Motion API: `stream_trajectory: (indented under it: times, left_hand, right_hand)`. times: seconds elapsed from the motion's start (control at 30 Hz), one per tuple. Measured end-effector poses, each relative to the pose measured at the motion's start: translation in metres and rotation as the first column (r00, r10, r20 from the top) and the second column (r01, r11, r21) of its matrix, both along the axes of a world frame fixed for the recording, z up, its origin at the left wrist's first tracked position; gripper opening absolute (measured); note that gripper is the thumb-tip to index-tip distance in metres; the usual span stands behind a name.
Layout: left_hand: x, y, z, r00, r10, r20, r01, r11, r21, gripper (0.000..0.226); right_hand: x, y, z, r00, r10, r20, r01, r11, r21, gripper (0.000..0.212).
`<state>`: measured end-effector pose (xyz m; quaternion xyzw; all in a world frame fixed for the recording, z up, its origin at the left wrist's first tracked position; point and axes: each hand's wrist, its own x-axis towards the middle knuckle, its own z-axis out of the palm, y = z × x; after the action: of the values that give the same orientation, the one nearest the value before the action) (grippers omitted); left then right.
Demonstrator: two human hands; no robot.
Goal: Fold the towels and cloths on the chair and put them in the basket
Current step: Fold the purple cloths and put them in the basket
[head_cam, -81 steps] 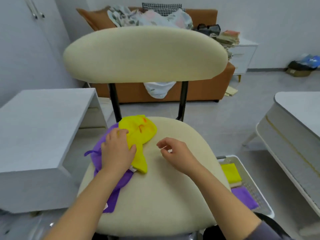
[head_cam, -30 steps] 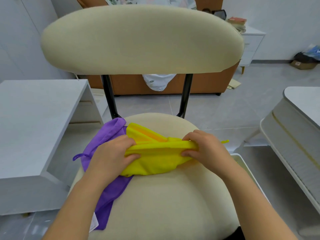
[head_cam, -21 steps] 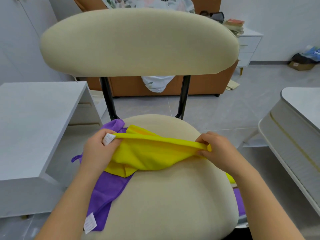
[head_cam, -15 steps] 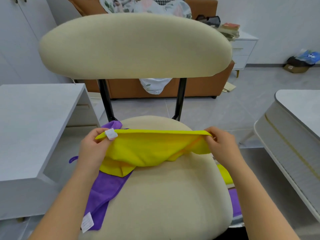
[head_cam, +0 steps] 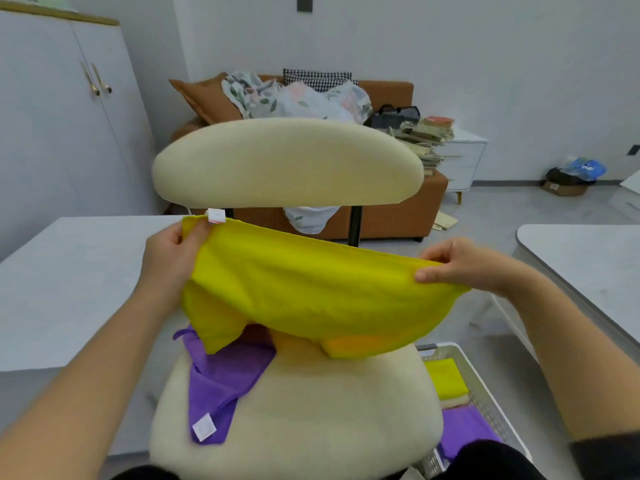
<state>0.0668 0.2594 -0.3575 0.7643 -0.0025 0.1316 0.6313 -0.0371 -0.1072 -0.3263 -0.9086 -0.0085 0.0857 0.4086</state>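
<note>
Left hand (head_cam: pixel 169 254): fingers (head_cam: pixel 199 232) curled, the thumb in front, pinching the upper left corner of the yellow cloth (head_cam: pixel 311 296) just below its white tag (head_cam: pixel 215 216).
Right hand (head_cam: pixel 457 263): fingers (head_cam: pixel 429 273) bent and closed on the cloth's upper right edge.
Yellow cloth: held in the air between both hands, above the chair seat (head_cam: pixel 311 417). Its top edge is stretched and slants down to the right, and the rest hangs loose.
Purple cloth (head_cam: pixel 221 379): lies rumpled on the left of the seat, with a white tag at its front corner.
Basket (head_cam: pixel 485 379): on the floor just right of the chair. It holds a folded yellow cloth (head_cam: pixel 445 379) and a purple one (head_cam: pixel 467 427).
Hidden: the far fingertips of both hands are behind the yellow cloth. The top of the purple cloth is covered by it. The seat and the right forearm cut off much of the basket. Whether the hanging hem touches the seat is unclear.
</note>
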Motion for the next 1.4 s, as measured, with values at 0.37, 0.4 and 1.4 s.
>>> stream_trajectory:
  times: [0.37,0.4,1.4]
  left_hand:
    - [-0.025,0.026,0.051,0.994,-0.053,-0.100,0.039,0.989,-0.143,0.016]
    - [-0.027,0.026,0.053,0.992,-0.056,-0.115,0.035,0.983,-0.179,0.013]
    - [-0.076,-0.085,-0.008,0.929,-0.369,0.008,0.369,0.929,0.036,0.022]
  right_hand:
    - [-0.035,0.010,0.037,0.945,-0.328,-0.007,0.313,0.892,0.326,0.018]
    - [-0.037,0.013,0.039,0.926,-0.377,-0.008,0.353,0.861,0.365,0.018]
    - [0.000,0.137,-0.036,0.962,-0.272,-0.029,0.185,0.567,0.803,0.017]
